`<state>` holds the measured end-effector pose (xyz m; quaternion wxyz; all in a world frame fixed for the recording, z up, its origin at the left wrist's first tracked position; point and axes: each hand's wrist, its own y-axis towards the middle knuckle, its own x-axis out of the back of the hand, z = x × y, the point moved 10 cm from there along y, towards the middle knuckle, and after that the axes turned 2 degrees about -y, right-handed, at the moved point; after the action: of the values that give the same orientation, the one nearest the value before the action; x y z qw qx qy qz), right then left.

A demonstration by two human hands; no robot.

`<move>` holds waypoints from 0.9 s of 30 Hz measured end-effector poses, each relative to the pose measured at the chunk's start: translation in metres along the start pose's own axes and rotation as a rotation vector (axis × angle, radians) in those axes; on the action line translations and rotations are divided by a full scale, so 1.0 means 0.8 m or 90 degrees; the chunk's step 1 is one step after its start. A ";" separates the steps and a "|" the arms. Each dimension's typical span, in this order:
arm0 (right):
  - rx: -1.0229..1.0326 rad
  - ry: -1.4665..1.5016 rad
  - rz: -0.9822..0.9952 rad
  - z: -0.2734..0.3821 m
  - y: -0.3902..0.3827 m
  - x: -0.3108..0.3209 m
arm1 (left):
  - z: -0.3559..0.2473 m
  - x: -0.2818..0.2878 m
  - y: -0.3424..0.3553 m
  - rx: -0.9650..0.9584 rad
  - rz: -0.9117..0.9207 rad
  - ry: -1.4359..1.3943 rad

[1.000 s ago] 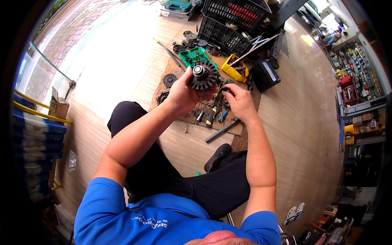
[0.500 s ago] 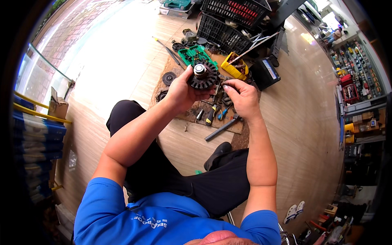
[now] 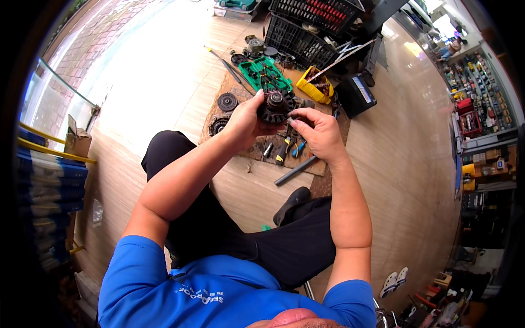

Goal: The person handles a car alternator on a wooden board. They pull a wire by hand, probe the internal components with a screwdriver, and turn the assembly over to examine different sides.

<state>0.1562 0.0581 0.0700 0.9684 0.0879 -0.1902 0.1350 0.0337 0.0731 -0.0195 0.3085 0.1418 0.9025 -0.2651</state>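
Note:
My left hand (image 3: 246,123) grips a dark finned rotor part (image 3: 274,109) with a hub and metal tip on top. My right hand (image 3: 320,134) is closed in a pinch at its lower right edge, on a small piece I cannot make out. Beneath them a worn cardboard mat (image 3: 246,163) bears pliers (image 3: 283,150), a blue-handled tool (image 3: 298,148), a grey bar (image 3: 295,170), a dark disc (image 3: 227,101) and a dark housing (image 3: 219,125). An open green toolbox (image 3: 251,72) lies behind the rotor, with a yellow bin (image 3: 325,95) to its right.
Black crates (image 3: 298,45), a black battery (image 3: 348,100) and a teal case (image 3: 235,4) stand beyond. A glass pane (image 3: 63,90) and stacked blue-and-white packs (image 3: 52,191) are at left, stocked shelves (image 3: 476,98) at right with a distant person (image 3: 450,49), and clogs (image 3: 394,281) at lower right.
My left hand has shifted slightly right and tilted the rotor. My right hand has moved left, up against the rotor's edge.

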 end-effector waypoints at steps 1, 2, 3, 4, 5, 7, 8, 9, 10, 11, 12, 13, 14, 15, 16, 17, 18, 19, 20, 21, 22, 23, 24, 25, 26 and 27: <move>0.007 -0.012 0.004 0.001 0.000 -0.002 | 0.001 0.001 0.000 0.000 -0.003 0.003; 0.010 -0.028 0.004 0.003 0.000 -0.003 | 0.001 0.002 0.000 -0.001 -0.009 0.011; 0.014 -0.043 0.004 0.005 -0.001 -0.004 | 0.001 0.003 0.000 -0.002 -0.016 0.019; 0.017 -0.058 0.005 0.006 -0.001 -0.006 | 0.002 0.005 0.000 -0.002 -0.022 0.027; 0.023 -0.080 -0.007 0.007 -0.001 -0.005 | 0.002 0.005 0.000 -0.005 -0.025 0.032; 0.036 -0.125 -0.031 0.010 0.000 -0.003 | 0.000 0.005 0.001 -0.014 -0.029 0.041; 0.026 -0.141 -0.042 0.010 0.000 -0.002 | 0.002 0.007 0.002 -0.016 -0.035 0.045; 0.018 -0.162 -0.057 0.013 0.001 0.002 | 0.002 0.005 0.006 -0.022 -0.034 0.049; 0.010 -0.184 -0.072 0.015 0.001 0.006 | 0.001 0.004 0.008 -0.028 -0.034 0.053; 0.017 -0.202 -0.079 0.018 0.001 0.005 | -0.001 0.006 0.005 -0.041 -0.044 0.047; 0.022 -0.226 -0.089 0.018 0.001 0.007 | -0.003 0.004 0.002 -0.053 -0.049 0.041; 0.042 -0.250 -0.098 0.020 0.001 0.007 | -0.005 0.003 0.001 -0.054 -0.047 0.043; 0.053 -0.282 -0.107 0.025 0.001 0.008 | -0.009 0.002 -0.002 -0.060 -0.056 0.043; 0.064 -0.295 -0.110 0.025 0.001 0.006 | -0.012 0.001 -0.004 -0.070 -0.054 0.041; 0.075 -0.308 -0.112 0.027 0.001 0.005 | -0.014 0.000 -0.004 -0.081 -0.052 0.037; 0.071 -0.318 -0.110 0.028 0.001 0.007 | -0.015 -0.001 -0.001 -0.092 -0.048 0.026; 0.071 -0.299 -0.102 0.028 0.001 0.009 | -0.012 0.001 -0.001 -0.082 -0.046 0.033; 0.070 -0.280 -0.092 0.027 0.001 0.012 | -0.010 0.003 0.000 -0.074 -0.044 0.040; 0.071 -0.261 -0.083 0.027 0.001 0.014 | -0.009 0.003 0.000 -0.065 -0.043 0.046; 0.042 -0.258 -0.056 0.023 0.000 0.017 | -0.011 0.004 -0.003 -0.065 -0.049 0.054; 0.039 -0.260 -0.047 0.021 0.000 0.021 | -0.012 0.005 -0.002 -0.069 -0.048 0.055; 0.036 -0.262 -0.038 0.019 0.000 0.025 | -0.013 0.006 -0.001 -0.073 -0.048 0.054; 0.033 -0.263 -0.030 0.017 -0.001 0.026 | -0.014 0.007 -0.001 -0.076 -0.047 0.056; 0.035 -0.263 -0.019 0.017 -0.002 0.025 | -0.014 0.007 -0.001 -0.076 -0.049 0.052; 0.039 -0.299 -0.010 0.017 -0.002 0.022 | -0.014 0.006 -0.001 -0.075 -0.050 0.049; 0.042 -0.334 -0.001 0.016 -0.003 0.018 | -0.014 0.006 -0.001 -0.074 -0.052 0.046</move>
<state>0.1658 0.0563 0.0870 0.8827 0.1515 -0.4303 0.1128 0.0240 0.0792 -0.0148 0.2727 0.0962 0.9318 -0.2196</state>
